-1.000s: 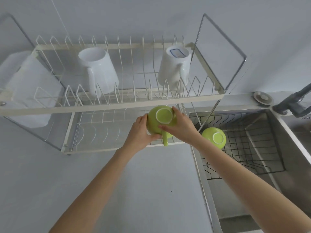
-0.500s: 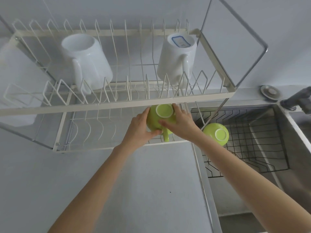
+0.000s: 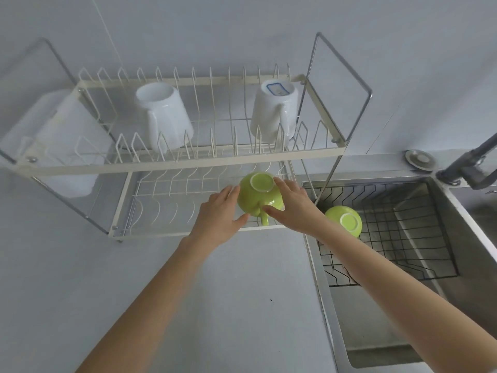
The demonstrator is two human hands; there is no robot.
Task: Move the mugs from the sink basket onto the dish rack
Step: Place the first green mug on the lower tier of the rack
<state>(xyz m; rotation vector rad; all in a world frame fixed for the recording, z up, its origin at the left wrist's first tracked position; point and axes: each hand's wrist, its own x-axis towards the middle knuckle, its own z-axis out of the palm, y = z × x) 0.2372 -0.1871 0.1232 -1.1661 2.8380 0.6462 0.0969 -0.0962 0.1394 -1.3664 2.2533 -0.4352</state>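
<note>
Held mug: green mug (image 3: pixel 258 196), upside down, foot ring up and toward the camera, cupped between both hands over the right end of the lower tier of the dish rack (image 3: pixel 185 162).
Left hand: left hand (image 3: pixel 219 220) open-palmed against the mug's left flank, fingers spread and pressing the wall; steadying more than clamping.
Right hand: right hand (image 3: pixel 293 203) wrapped over the mug's right side, fingertips near the foot ring, thumb low beside the handle; gripping the mug.
Contact with the wires: cannot tell whether the rim already sits on the lower tier or hangs just above it.
Held mug's axis: mouth-to-base axis nearly upright, tipped slightly toward the person; handle pointing back toward the wrists, between the two hands.
Next mug: second green mug (image 3: pixel 344 220) in the sink basket (image 3: pixel 419 238), just right of the right forearm, well apart from the left hand.
Nearer hand: right, by a clear margin; the left would have to cross the body of the rack's end frame.
Next mug's pose: inverted too, foot ring up, axis leaning toward the near right; handle not visible from here.
Turning relation: likely a short sweep rightward and down from the rack's end to the basket, past the upright chrome frame between them.
Already racked: two white mugs (image 3: pixel 164 117) inverted on the upper tier, above and beyond both hands.
Progress: judged near the end, one mug left in the basket.
</note>
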